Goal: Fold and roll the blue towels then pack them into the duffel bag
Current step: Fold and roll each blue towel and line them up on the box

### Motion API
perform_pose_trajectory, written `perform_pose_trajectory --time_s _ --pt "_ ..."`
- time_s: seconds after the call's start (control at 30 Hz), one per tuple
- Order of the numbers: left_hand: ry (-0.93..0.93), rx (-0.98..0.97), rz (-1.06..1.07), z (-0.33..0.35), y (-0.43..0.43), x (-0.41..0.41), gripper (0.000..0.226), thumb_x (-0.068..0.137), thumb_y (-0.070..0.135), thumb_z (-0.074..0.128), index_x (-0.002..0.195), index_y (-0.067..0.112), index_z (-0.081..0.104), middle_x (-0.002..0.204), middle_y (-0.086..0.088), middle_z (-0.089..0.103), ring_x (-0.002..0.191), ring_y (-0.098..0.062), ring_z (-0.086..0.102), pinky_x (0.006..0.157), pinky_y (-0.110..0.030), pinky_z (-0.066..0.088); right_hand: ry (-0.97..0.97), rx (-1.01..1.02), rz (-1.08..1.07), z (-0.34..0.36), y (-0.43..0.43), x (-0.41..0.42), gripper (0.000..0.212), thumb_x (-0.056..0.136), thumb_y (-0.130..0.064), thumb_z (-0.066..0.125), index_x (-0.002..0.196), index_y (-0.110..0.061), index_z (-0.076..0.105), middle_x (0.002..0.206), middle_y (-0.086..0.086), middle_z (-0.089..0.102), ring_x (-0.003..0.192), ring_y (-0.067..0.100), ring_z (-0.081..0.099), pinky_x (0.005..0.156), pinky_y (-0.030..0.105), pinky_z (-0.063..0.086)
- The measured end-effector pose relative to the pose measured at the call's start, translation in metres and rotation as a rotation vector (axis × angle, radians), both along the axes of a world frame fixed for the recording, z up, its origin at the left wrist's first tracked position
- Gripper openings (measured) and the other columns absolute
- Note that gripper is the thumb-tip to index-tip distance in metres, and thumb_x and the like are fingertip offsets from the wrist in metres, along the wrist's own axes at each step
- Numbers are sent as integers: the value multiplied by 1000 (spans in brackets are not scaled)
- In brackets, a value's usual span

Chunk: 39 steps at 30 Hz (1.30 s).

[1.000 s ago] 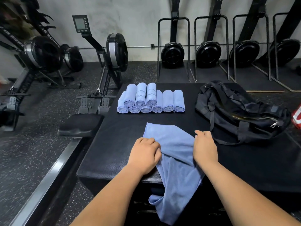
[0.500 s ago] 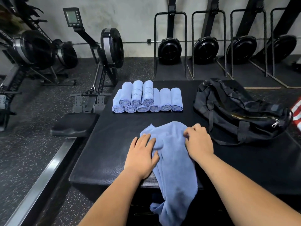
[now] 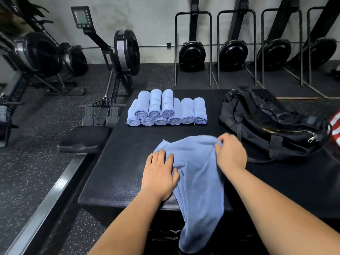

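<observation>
Gym room, black padded platform (image 3: 119,172) as work surface.

Loose blue towel (image 3: 198,181): crumpled at near-centre of platform, far part spread on top, near end hanging over front edge twd camera.

Left hand (image 3: 160,173): palm-down on towel's left part, fingers mostly straight and pressing cloth to platform, thumb against a fold. No grip.

Right hand (image 3: 230,153): on towel's far-right edge, fingers curled, pinching bunched cloth and lifting it slightly off the surface. Slight motion blur at fingertips.

Rolled towels (image 3: 167,111): stack at far-centre of platform, well apart from loose towel. Six rolls in bottom row side by side, three on top over the left side, spiral ends facing camera. Print on two top rolls, partly legible.

Duffel bag (image 3: 266,122): black, slumped on platform's right side, just beyond and right of right hand, not touching it. Zip line along top w/ metal pull (image 3: 311,138) at near-right end; open or closed, can't tell.

Beyond: rowing machine (image 3: 125,50) left of platform w/ monitor (image 3: 81,16) on arm, its seat pad (image 3: 84,138) just beside platform's left edge. More rowers stored upright (image 3: 192,54) along back wall. Speckled rubber floor (image 3: 27,172). Red-white item (image 3: 335,126) cut off at right edge, unidentifiable.
</observation>
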<state>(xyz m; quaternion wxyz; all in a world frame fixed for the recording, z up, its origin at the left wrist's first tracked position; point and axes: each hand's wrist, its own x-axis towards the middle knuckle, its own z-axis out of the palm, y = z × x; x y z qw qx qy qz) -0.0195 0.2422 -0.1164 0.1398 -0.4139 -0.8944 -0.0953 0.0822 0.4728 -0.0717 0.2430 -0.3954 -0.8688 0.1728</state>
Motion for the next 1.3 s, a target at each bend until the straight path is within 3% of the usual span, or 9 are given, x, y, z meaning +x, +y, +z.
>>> perform_pose_trajectory --time_s 0.07,0.13,0.27,0.33,0.53,0.77,0.9,1.03,1.3 --pt "-11 8 -7 1 0 -1 39 91 40 47 118 14 58 119 -9 51 104 -32 45 99 -43 40 187 145 -16 11 2 -2 16 89 -9 65 95 -20 54 106 4 49 97 30 50 62 42 46" --pt "-38 -1 -6 0 0 -2 45 92 41 46 125 13 58 123 -9 51 109 -33 47 102 -43 40 120 182 55 4 6 1 24 84 0 63 90 -21 54 106 0 42 97 27 45 57 38 43" --pt "-81 -32 1 -2 1 -3 60 96 46 43 145 13 49 151 -18 42 141 -39 37 118 -48 31 -44 -117 148 -29 10 13 29 84 0 52 83 -28 58 102 -9 42 92 26 56 65 35 41" --pt "-98 -37 -11 -2 2 -3 63 97 47 41 150 13 46 159 -20 37 148 -39 29 123 -49 27 -50 -111 125 -30 10 14 31 83 2 54 91 -27 62 107 -6 44 93 26 56 66 35 43" --pt "-99 -115 25 3 4 -3 71 95 56 35 156 19 36 155 -15 40 136 -34 38 114 -43 34 -342 243 226 -25 7 14 47 92 -9 56 137 -21 58 143 1 51 123 29 49 87 42 45" --pt "-84 -139 108 6 4 0 87 93 66 30 163 14 25 150 -16 36 125 -33 36 108 -43 33 -560 394 131 -32 -3 17 49 92 -14 47 141 -12 50 120 5 59 111 28 49 91 40 39" --pt "-166 -219 31 2 6 -14 93 91 68 21 168 17 5 171 -25 5 158 -39 4 129 -49 5 -527 276 303 -34 12 12 60 98 -14 40 158 -11 33 154 6 44 140 23 42 111 37 36" --pt "-214 -288 -41 3 3 -41 102 85 78 16 168 24 -8 174 -20 -6 162 -31 -11 130 -48 -4 -601 244 249 -30 25 10 61 99 -22 36 158 -13 28 163 3 36 148 18 34 123 39 23" --pt "-245 -259 -110 -2 -3 -72 106 84 89 22 169 28 1 174 -8 -15 160 -19 -19 130 -45 -8 -603 192 211 -38 22 -2 68 104 -48 18 164 -14 17 172 9 10 159 20 6 128 44 8"
